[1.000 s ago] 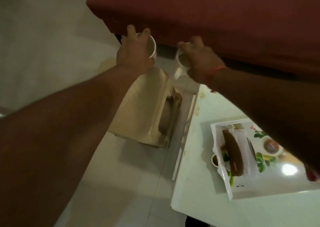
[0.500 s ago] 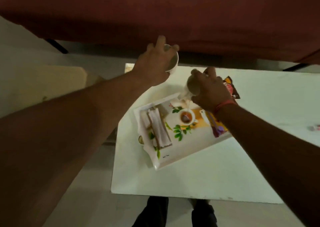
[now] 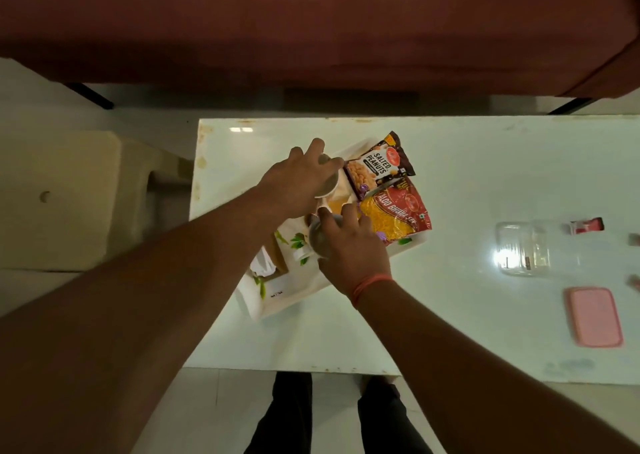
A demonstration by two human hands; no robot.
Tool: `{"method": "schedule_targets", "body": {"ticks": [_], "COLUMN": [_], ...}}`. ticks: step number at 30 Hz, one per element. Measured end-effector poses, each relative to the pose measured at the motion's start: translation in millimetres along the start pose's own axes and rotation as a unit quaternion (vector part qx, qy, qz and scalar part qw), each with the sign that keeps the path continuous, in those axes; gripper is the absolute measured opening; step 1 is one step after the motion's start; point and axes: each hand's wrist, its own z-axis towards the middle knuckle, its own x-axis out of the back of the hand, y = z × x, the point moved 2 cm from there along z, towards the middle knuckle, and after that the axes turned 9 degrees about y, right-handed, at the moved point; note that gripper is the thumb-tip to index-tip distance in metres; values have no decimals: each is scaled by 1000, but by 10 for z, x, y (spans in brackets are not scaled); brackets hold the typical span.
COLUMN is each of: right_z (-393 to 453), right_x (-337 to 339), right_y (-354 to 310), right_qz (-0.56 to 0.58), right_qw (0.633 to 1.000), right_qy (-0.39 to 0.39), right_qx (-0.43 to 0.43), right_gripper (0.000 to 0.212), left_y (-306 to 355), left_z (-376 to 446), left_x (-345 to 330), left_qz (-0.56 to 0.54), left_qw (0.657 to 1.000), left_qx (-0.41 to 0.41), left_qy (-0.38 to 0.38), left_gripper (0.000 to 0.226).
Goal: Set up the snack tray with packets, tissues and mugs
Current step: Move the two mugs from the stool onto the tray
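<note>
A white floral snack tray (image 3: 294,296) lies slanted on the white table (image 3: 450,176). On its far end rest a dark salted peanuts packet (image 3: 379,166) and a red aloo bhujia packet (image 3: 398,216). Folded tissues (image 3: 265,263) lie at its near left end. My left hand (image 3: 298,179) grips a white mug (image 3: 330,188) from above, over the tray's far middle. My right hand (image 3: 349,245) grips a second white mug (image 3: 317,244) over the tray's middle; its handle points left. Whether either mug touches the tray is hidden.
A clear plastic box (image 3: 523,247), a pink lid (image 3: 594,316) and a small red packet (image 3: 587,226) lie at the table's right. A beige stool (image 3: 59,197) stands left of the table. A red sofa (image 3: 311,27) runs along the far side. My legs show below the near edge.
Both hands carried the mugs from the left, near the sofa, over to the tray and lowered them. The view swung right, so the table and packets now show.
</note>
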Motion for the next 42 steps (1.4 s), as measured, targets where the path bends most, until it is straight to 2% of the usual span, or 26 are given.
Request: {"method": "schedule_targets", "body": {"ticks": [7, 18, 22, 24, 26, 27, 29, 31, 33, 36, 42], "right_z": [-10, 15, 12, 3, -7, -13, -20, -19, -9, 9, 21], "right_x": [-41, -72, -65, -43, -14, -2, 13, 21, 24, 20, 21], "right_y": [46, 43, 56, 88, 135, 158, 203, 226, 241, 254, 264], "right_qz": [-18, -6, -18, -21, -14, -5, 18, 41, 55, 60, 52], "right_qw": [1000, 1000, 1000, 999, 999, 999, 998, 997, 996, 996, 997], "right_qy": [8, 20, 11, -2, -11, -17, -30, -35, -32, -25, -33], "right_qx": [17, 18, 19, 24, 35, 40, 50, 58, 64, 62, 53], "right_gripper": [78, 82, 92, 100, 104, 103, 100, 95, 91, 88, 92], "left_y": [-53, -70, -116, -194, -255, -253, -162, 78, 400, 736, 798], "left_z": [-69, -81, -118, -208, -377, -498, -769, -1050, -1251, -1395, -1395], "left_x": [-152, -252, -262, -175, -21, 59, 77, 17, -85, -305, -427], "left_qz": [-20, -34, -43, -77, -155, -206, -313, -399, -459, -485, -496], "left_qw": [999, 999, 998, 994, 975, 955, 895, 838, 802, 781, 761], "left_qx": [37, 33, 36, 70, 158, 214, 312, 352, 372, 393, 418], "left_qy": [-19, 0, -10, -27, -33, -14, 68, 123, 84, 16, 18], "left_gripper": [85, 87, 103, 112, 109, 103, 83, 60, 55, 61, 64]}}
